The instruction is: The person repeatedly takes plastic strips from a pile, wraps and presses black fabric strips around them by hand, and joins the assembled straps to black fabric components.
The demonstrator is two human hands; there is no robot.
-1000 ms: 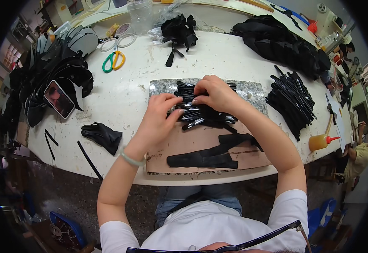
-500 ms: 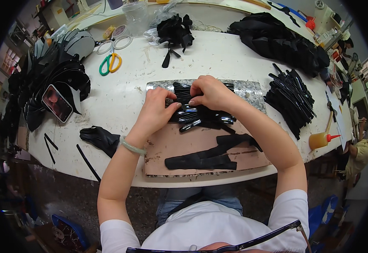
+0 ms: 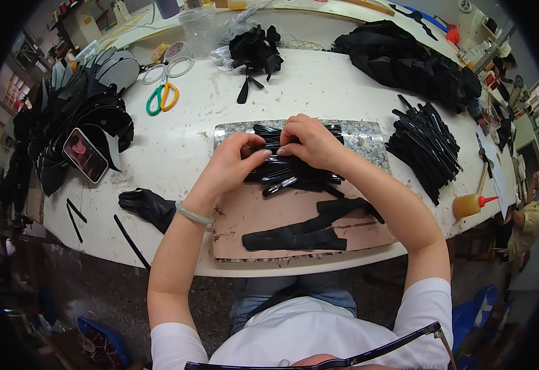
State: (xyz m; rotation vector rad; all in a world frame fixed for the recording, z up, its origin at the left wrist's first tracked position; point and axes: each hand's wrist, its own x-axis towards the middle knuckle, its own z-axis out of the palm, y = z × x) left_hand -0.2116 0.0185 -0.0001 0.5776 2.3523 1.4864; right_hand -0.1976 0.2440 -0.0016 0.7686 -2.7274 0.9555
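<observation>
A row of glossy black strips (image 3: 291, 166) lies across the far part of a board (image 3: 232, 222) that is speckled at the back and pinkish-brown in front. Over the strips, my left hand (image 3: 240, 157) and my right hand (image 3: 309, 142) face each other, thumbs almost meeting. Each pinches a black strip between thumb and fingertips; whether both hold the same one is hard to see. Matte black fabric pieces (image 3: 291, 237) rest on the board's near half. A green bangle circles my left wrist.
Right of the board is a pile of black strips (image 3: 427, 148), with a yellow glue bottle (image 3: 467, 206) nearer. Scissors (image 3: 162, 97) lie at the far left, and a phone (image 3: 85, 155) leans on stacked black pieces (image 3: 96, 111). A black bundle (image 3: 149, 208) sits beside my left forearm.
The view has shifted slightly. Both hands stay over the strips, with small finger movements; my left fingers have come a little closer to the right hand.
</observation>
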